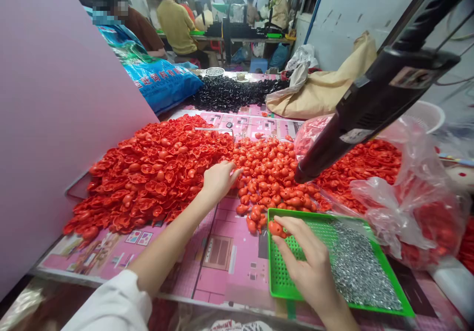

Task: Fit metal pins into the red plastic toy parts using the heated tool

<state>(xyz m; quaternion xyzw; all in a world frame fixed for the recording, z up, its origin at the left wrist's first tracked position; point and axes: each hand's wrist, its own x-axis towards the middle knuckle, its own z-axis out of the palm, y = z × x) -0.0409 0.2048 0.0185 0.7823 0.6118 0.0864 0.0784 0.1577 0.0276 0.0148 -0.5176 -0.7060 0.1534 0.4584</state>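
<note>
The right hand (311, 262) rests over the green tray (277, 281), its fingers (292, 225) pinched narrowly on one red piece (276, 228). The piece sits at the tray's far left corner, just above the rim, and pokes out leftward from the fingertips. It is too small to make out its long axis.

In the tray's right half lies a bed of small silver screws (355, 267), well to the right of the held piece and partly under the right wrist. The tray's left half is bare perforated plastic.

Beyond the tray's far edge, touching it, is the heap of rounded red pieces (274, 173). Left of that heap, and farther from the tray, spreads the pile of open red shells (155, 173).

The left hand (218, 180) reaches to the seam between these two heaps, well apart from the tray. Its fingers (233, 174) are curled down onto the parts, and I cannot tell whether they hold one.

A black tool (370, 108) slants in from above the tray's far right. Its tip hangs over the rounded heap, just beyond the tray's far edge, so the right hand is the nearer one. A plastic bag (400, 207) of more red parts slumps on the table (222, 257) at the tray's right.
</note>
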